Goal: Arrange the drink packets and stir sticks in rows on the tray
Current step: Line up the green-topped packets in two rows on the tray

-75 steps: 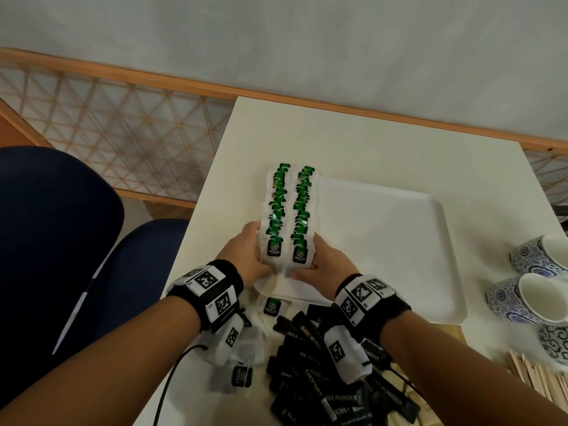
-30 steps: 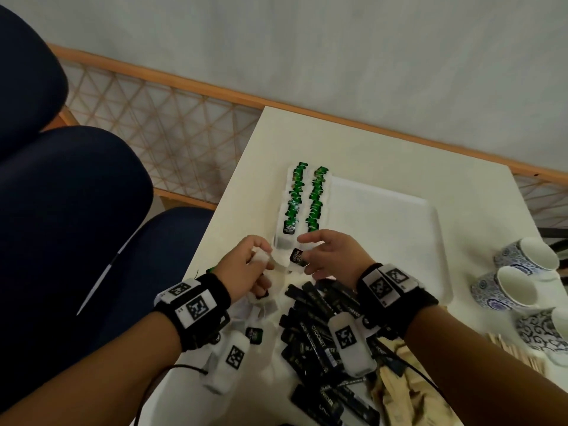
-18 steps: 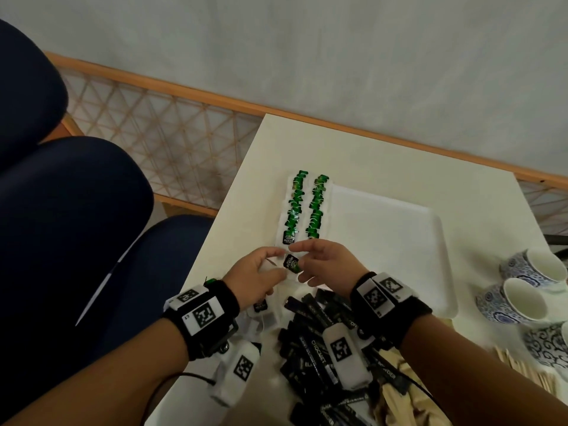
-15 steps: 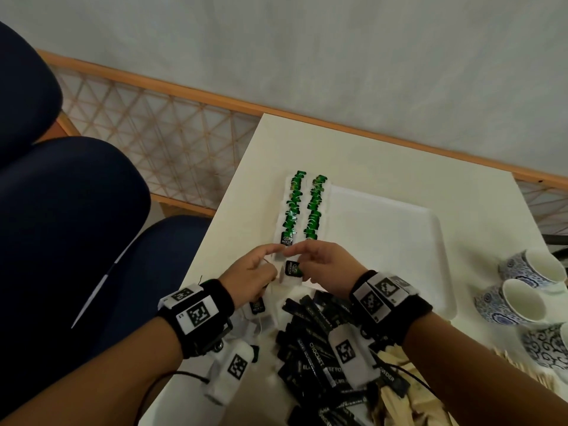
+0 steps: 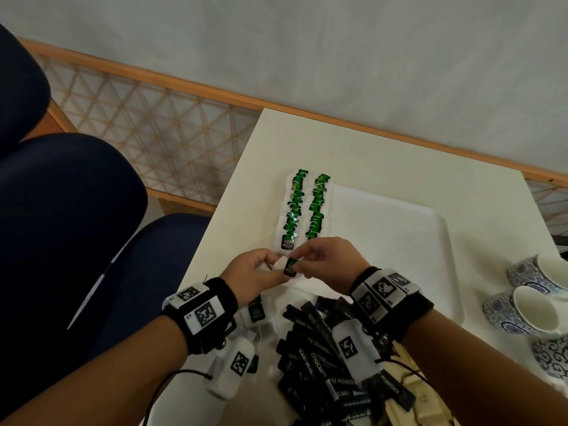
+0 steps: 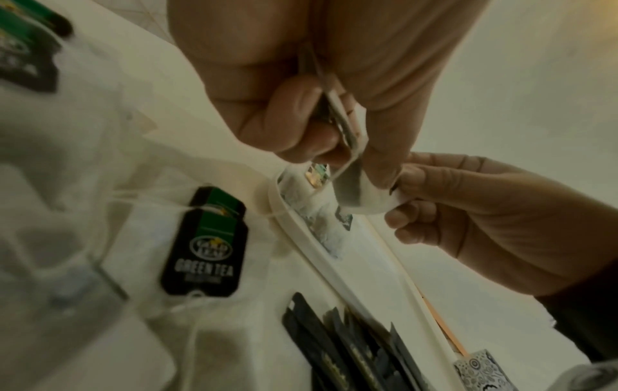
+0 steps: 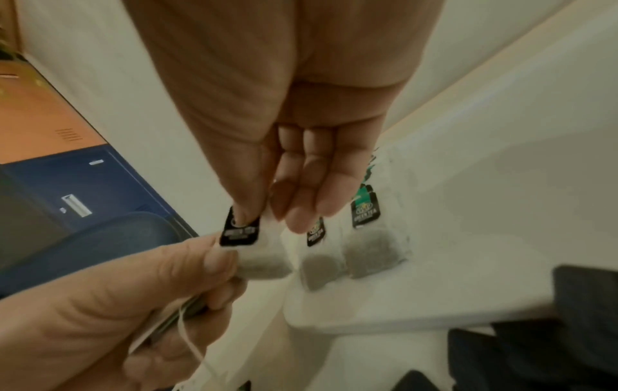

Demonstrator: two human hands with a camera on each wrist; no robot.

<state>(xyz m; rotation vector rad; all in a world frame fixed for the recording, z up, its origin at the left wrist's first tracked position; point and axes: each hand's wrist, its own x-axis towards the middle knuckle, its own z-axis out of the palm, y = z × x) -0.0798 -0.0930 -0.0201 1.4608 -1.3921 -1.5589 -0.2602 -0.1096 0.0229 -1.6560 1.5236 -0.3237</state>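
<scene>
Both hands meet over the near left corner of the white tray (image 5: 399, 241). My left hand (image 5: 270, 267) and right hand (image 5: 302, 261) pinch one green tea bag (image 5: 289, 268) between them, held above the table. In the right wrist view my right thumb and fingers pinch its black tag (image 7: 239, 232) while the left hand (image 7: 187, 272) grips the pouch end. A second bag with string sits under the left fingers (image 7: 167, 322). Two rows of green tea bags (image 5: 304, 207) lie along the tray's left side.
A pile of black drink packets (image 5: 322, 358) lies on the table near me, with loose tea bags (image 5: 256, 312) to its left. Wooden stir sticks (image 5: 408, 388) lie under my right forearm. Blue patterned cups (image 5: 528, 302) stand at the right. Dark blue chairs (image 5: 76, 226) stand left of the table.
My hands left the near ends of the two rows and drew back. They took up a loose tea bag and now hold it together just short of the rows.
</scene>
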